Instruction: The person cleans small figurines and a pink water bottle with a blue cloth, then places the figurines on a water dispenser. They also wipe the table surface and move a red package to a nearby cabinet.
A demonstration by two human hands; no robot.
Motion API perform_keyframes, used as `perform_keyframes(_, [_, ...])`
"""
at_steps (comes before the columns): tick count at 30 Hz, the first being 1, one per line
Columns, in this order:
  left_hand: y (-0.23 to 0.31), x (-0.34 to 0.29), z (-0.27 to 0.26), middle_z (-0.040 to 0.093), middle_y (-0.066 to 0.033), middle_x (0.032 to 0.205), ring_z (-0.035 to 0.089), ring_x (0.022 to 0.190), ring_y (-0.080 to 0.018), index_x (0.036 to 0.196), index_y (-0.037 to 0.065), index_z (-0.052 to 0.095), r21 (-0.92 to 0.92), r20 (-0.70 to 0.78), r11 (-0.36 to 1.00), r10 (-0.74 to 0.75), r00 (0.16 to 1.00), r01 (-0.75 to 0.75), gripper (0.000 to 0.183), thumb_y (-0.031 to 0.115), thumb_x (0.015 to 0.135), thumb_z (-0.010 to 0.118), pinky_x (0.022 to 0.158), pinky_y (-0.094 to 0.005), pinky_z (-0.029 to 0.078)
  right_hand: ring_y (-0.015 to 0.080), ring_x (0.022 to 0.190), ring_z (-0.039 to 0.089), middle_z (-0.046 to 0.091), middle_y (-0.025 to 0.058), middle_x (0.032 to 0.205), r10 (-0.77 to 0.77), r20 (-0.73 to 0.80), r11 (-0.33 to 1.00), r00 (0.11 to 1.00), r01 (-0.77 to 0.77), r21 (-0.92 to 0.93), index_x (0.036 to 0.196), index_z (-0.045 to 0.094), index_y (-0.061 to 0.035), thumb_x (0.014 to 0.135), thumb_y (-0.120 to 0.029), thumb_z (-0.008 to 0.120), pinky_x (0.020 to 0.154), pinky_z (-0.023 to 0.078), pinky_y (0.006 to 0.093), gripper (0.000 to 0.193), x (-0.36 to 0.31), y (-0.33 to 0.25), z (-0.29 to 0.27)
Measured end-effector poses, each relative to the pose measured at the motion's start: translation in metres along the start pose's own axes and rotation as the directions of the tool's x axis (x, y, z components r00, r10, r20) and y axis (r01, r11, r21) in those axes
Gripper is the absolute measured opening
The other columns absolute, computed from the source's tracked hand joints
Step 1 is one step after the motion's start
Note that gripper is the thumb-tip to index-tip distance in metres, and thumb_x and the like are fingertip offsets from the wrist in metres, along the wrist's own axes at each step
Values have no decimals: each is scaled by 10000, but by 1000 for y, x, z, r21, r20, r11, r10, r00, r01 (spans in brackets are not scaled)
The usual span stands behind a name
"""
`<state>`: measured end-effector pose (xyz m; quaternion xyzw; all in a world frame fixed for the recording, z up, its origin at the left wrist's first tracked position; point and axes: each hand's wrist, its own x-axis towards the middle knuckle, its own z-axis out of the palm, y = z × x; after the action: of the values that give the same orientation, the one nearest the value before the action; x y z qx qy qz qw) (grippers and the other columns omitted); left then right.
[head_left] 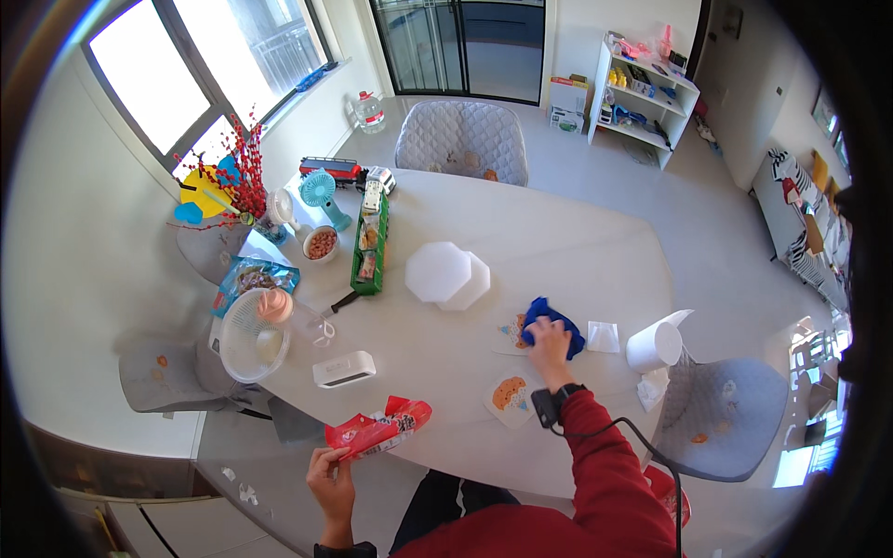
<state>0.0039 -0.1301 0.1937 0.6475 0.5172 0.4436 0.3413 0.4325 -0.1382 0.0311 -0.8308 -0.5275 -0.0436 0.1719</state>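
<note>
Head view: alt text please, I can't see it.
The right hand presses a blue cloth on a white table; the left hand holds a red snack wrapper at the table's near edge.

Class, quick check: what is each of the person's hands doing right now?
Left hand: closed, gripping a crinkled red plastic snack wrapper.
Right hand: pressed flat on a crumpled blue cloth on the white table.

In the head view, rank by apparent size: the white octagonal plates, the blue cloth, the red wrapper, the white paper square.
1. White octagonal plates
2. Red wrapper, in the left hand
3. Blue cloth under the right hand; close to the wrapper, partly covered, so unsure
4. White paper square
</note>
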Motion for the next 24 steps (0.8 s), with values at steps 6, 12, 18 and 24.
perform_keyframes(6, [3,1,2,570,-96,868,613,770,-150,905,-36,666,82,29,994,68,997,-71,141,-96,780,638,670,-223,499,252,993,501,576,-26,1097,86,13,996,996,-86,31,866,662,-196,633,-1,636,777,406,414,305,-65,21,-24])
perform_keyframes(12, [-1,-1,4,583,-92,869,607,782,-153,910,-29,672,-19,5,997,79,997,-79,153,-93,773,648,671,-223,499,288,1048,483,543,9,1140,73,349,997,934,-83,12,923,647,-206,575,-23,666,843,418,460,393,-187,17,-88])
perform_keyframes(18, [6,-1,4,606,-99,840,618,769,-178,890,12,682,-83,5,991,104,995,-103,159,-72,754,670,663,-251,511,269,1131,471,556,43,1210,-88,478,996,874,79,38,1095,645,-206,600,-251,801,885,411,446,521,-175,-11,-155])
perform_keyframes(24, [28,-24,-19,624,-104,802,628,772,-236,867,50,692,100,13,956,275,961,-275,156,-30,733,698,679,-303,500,337,1026,558,590,146,1112,-437,82,647,896,250,721,1158,564,-31,622,-108,808,891,444,379,594,-86,-121,-162])
